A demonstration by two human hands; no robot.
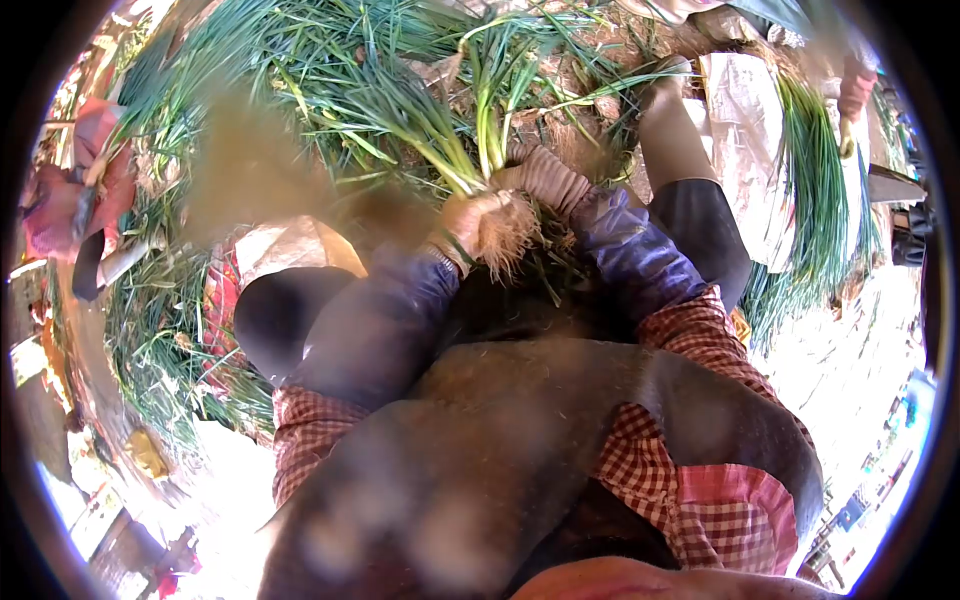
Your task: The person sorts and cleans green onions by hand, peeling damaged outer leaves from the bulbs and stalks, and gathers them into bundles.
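A bunch of green onions is held in front of me, its pale hairy roots pointing back toward my body and its leaves fanning away. My left hand, in a light glove, is closed round the white stem ends beside the roots. From the other side my right hand, gloved too, is closed at the stems just above the roots; its fingertips are partly hidden. Blue sleeve covers run over both forearms.
A large heap of green onions spreads ahead and left. More hang over white sacking on the right. Another person is at the far left, and a gloved hand shows at far right. Blurry smears cover part of the view.
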